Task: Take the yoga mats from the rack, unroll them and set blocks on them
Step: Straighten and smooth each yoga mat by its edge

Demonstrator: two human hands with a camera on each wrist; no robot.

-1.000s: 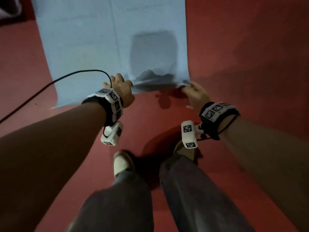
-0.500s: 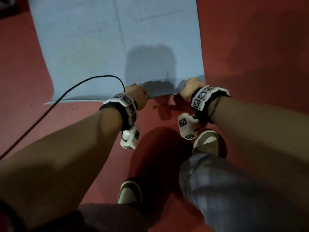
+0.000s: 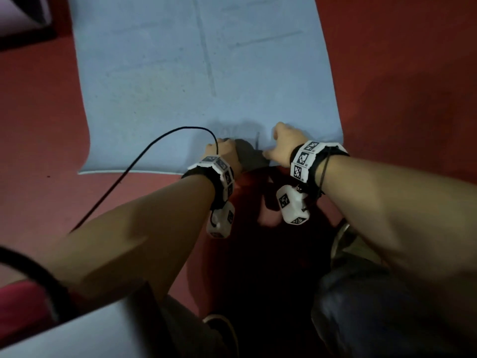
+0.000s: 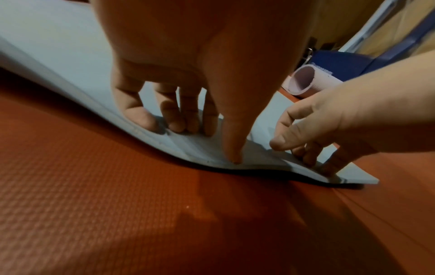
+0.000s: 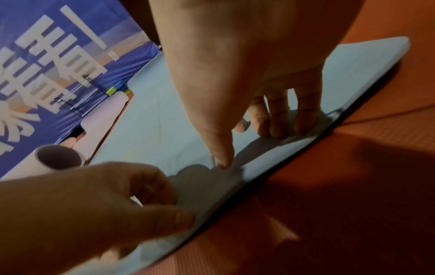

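A light blue yoga mat lies unrolled on the red floor. Both hands are on its near edge, close to the right corner. My left hand presses its fingertips and thumb down on top of the mat, as the left wrist view shows. My right hand does the same nearer the corner, fingers and thumb on top of the mat. Neither thumb goes under the mat. Between the hands the edge bulges slightly off the floor. No blocks are in view.
A rolled pale lilac mat lies past the blue mat's far side, in front of a blue banner. A black cable runs from my left wrist across the mat's near left part. My legs and shoes are just behind the hands.
The near edge was lifted and folded between my hands a second ago. It now lies almost flat, and both hands have moved forward onto the top of the mat. My head has come lower.
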